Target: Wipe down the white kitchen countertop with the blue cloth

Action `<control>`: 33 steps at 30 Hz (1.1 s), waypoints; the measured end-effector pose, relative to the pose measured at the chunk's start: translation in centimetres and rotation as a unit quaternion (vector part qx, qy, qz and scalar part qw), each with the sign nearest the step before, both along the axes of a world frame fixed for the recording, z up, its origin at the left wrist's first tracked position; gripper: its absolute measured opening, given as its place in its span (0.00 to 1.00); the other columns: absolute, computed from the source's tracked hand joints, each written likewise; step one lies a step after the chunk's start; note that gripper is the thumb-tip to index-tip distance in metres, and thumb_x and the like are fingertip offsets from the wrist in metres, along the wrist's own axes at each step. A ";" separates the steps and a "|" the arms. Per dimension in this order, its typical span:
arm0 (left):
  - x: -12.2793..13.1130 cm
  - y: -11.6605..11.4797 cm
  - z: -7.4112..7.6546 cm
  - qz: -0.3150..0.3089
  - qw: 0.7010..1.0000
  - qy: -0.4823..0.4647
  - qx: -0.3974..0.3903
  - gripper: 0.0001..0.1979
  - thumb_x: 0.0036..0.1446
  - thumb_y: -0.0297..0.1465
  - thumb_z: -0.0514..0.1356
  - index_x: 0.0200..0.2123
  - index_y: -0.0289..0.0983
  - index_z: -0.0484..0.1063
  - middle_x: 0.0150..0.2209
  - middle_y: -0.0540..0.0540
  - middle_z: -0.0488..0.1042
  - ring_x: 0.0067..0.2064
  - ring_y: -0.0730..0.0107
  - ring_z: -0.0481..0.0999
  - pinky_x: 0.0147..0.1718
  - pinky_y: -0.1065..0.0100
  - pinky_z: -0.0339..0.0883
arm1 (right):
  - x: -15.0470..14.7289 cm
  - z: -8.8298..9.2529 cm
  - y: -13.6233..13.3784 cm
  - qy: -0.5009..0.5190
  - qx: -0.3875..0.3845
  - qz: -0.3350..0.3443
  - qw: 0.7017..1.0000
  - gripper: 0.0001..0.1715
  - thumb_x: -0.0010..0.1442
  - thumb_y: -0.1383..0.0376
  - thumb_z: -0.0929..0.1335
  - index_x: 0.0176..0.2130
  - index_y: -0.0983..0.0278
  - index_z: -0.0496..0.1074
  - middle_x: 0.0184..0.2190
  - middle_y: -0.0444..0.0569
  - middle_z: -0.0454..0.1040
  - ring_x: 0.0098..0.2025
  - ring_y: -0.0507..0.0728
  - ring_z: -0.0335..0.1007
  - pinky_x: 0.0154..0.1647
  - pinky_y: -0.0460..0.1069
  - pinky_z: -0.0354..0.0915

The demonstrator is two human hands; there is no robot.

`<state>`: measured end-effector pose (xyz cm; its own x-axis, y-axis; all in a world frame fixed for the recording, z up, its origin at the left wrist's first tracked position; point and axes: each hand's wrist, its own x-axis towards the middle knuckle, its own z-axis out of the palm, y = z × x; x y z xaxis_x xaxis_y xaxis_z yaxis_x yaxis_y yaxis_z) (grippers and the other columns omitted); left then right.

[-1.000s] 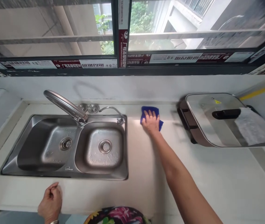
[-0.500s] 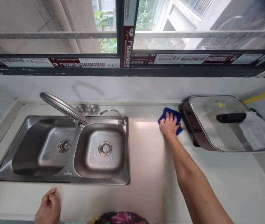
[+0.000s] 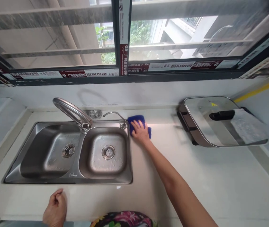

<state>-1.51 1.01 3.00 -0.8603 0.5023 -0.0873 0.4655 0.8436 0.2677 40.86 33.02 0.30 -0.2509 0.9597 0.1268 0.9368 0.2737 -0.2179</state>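
Note:
My right hand (image 3: 140,132) presses flat on a blue cloth (image 3: 135,119) lying on the white countertop (image 3: 196,176), right beside the back right corner of the steel double sink (image 3: 70,151). Its fingers are spread over the cloth. My left hand (image 3: 55,209) rests at the counter's front edge below the sink, fingers loosely curled with nothing visible in them.
A curved tap (image 3: 70,112) and a thin small tap (image 3: 115,115) stand behind the sink. An electric pan with a glass lid (image 3: 219,126) sits at the back right. A window (image 3: 125,41) runs along the wall above.
My right hand slid the blue cloth right to the pan, then back left along the counter's rear to the sink's corner. The left hand stayed at the front edge.

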 end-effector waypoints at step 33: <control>17.2 4.2 -3.5 -0.793 0.553 -0.220 0.129 0.15 0.62 0.26 0.53 0.45 0.40 0.78 0.40 0.45 0.84 0.39 0.67 0.83 0.40 0.70 0.73 | 8.0 -3.4 -54.7 -0.025 0.047 -0.350 0.935 0.40 0.65 0.62 0.56 0.74 0.52 0.44 0.70 0.49 0.58 0.72 0.66 0.49 0.70 0.72 0.50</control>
